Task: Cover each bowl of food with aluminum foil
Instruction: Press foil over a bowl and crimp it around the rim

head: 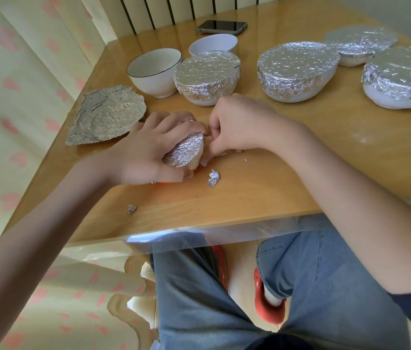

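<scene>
Foil already caps a small bowl (183,152) at the table's (249,198) near edge; the left hand (149,152) grips it while the right hand (237,125) pinches the foil rim. Judging by this, crimping remains, then the two bare bowls (154,72).

Home setting, likely a dining corner. Wooden table (262,188) under a clear glass top, set against a slatted radiator (186,8). Pale curtain (22,72) with pink heart print (domestic, not commercial). Household bowls (154,72) and a phone (220,27) on the table. Person seated in jeans (325,286), red slippers (266,304).
</scene>
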The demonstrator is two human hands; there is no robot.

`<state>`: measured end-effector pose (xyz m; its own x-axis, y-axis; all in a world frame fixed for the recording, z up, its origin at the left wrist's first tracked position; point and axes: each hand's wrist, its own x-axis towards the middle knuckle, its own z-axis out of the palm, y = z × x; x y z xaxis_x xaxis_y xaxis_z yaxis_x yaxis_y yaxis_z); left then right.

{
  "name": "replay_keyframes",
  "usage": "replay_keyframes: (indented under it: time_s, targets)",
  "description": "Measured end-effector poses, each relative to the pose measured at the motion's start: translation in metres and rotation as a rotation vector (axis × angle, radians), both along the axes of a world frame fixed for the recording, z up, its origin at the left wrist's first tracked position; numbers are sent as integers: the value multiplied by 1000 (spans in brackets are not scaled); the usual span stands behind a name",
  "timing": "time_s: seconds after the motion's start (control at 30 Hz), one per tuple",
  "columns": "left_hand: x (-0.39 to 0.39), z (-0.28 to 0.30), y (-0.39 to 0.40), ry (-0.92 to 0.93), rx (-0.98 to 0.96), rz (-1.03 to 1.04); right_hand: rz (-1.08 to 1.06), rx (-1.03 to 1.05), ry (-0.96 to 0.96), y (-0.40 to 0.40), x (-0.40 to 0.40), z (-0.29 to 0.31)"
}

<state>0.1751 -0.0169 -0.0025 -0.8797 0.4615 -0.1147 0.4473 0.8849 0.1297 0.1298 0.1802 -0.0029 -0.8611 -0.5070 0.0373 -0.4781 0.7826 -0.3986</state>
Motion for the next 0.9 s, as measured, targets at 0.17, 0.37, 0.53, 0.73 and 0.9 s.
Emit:
replay_keyframes:
  time_s: [0.17, 0.37, 0.53, 0.73, 0.9]
  targets:
    - [0, 1, -1, -10, 10, -4, 112, -69, -286, 1, -13, -4]
    - [0, 5, -4, -65, 21, -1, -171, -525, -26, 19, 34, -28]
    - [8, 6, -10, 1, 244, 31, -67, -892, -489, -7, 58, -33]
    - [10, -25, -10, 90, 856, 355, -109, -950, -553, -27, 64, -43]
    - [7, -27, -9, 134, 827, 363, -136, -920, -522, -25, 61, -36]
